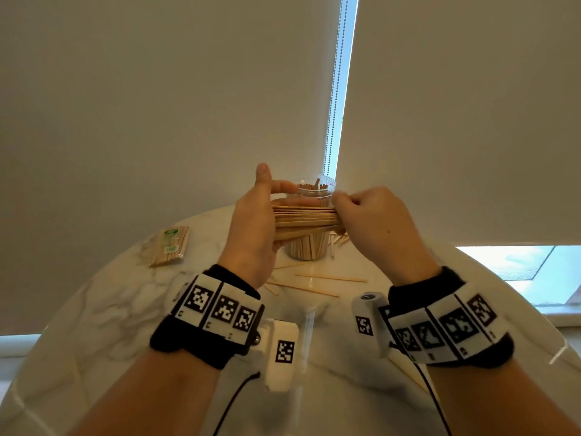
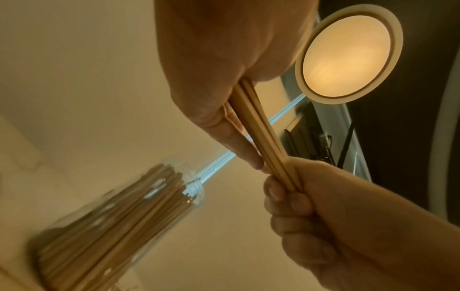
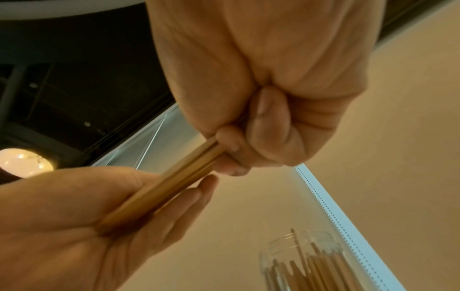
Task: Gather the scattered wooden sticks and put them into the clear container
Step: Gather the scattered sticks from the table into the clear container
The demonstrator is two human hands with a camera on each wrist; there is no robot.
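A bundle of wooden sticks (image 1: 305, 220) lies level in the air between both hands, just in front of the clear container (image 1: 309, 248). My right hand (image 1: 371, 221) grips the bundle's right end in a fist (image 3: 261, 88). My left hand (image 1: 251, 221) is flat, thumb up and fingers straight, with the left end of the bundle (image 3: 169, 185) lying across its palm (image 3: 87, 216). The container (image 2: 119, 226) stands upright on the table and is packed with upright sticks. Several loose sticks (image 1: 330, 279) lie on the table below my hands.
The round marble table (image 1: 110, 309) holds a wrapped packet of sticks (image 1: 168, 245) at the left. More loose sticks (image 1: 341, 239) lie right of the container, and one (image 1: 405, 372) lies under my right wrist. Roller blinds with a bead chain (image 1: 336, 89) hang behind the table.
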